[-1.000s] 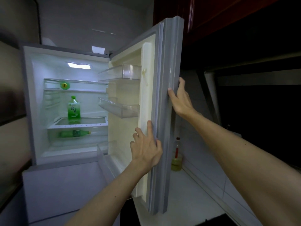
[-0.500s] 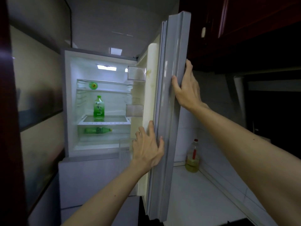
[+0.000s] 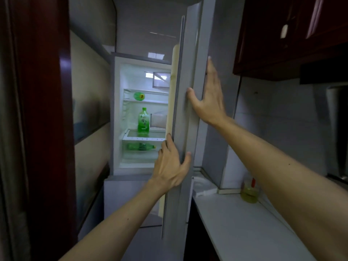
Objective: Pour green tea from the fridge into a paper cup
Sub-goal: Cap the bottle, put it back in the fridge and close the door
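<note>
Green tea bottle [image 3: 144, 120] stands upright, long axis vertical, on fridge shelf [image 3: 131, 136], beyond and left of left hand [image 3: 172, 166], the nearer of the 2. Its grip pinches fridge door [image 3: 188, 119] edge. Right hand [image 3: 207, 97] lies flat on the door, holding nothing.

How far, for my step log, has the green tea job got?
Done: the fridge door stands open, the lit inside showing. In hand: the left hand grips the door's edge and the right hand lies flat against its outer side. Left: the upright green tea bottle stands untouched on its shelf, no paper cup is in view, and nothing is poured.
</note>
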`<act>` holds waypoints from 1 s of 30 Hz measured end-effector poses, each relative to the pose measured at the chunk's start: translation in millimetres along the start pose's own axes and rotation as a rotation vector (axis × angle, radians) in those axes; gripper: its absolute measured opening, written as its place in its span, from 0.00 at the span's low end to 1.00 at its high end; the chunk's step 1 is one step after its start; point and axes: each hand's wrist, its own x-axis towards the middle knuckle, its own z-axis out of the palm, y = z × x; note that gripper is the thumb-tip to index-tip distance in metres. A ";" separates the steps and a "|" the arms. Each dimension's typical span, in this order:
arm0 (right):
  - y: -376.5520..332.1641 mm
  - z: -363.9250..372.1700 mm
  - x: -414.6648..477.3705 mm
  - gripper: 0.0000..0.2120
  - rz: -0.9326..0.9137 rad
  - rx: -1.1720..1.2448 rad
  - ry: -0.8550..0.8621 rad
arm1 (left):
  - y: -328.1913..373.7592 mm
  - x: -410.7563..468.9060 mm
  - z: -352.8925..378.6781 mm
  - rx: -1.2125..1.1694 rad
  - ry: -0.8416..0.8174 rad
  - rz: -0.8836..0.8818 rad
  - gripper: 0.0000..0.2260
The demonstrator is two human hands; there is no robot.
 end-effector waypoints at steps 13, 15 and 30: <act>-37.6 107.0 12.8 0.44 -0.114 -0.119 -0.146 | -85.9 11.6 -43.4 -0.152 -0.013 -0.092 0.39; -39.3 122.1 14.7 0.44 -0.122 -0.132 -0.162 | -98.5 16.4 -47.6 -0.180 -0.016 -0.108 0.39; -46.3 216.2 30.1 0.43 -0.147 -0.157 -0.244 | -160.7 65.7 -43.7 -0.303 0.159 -0.205 0.38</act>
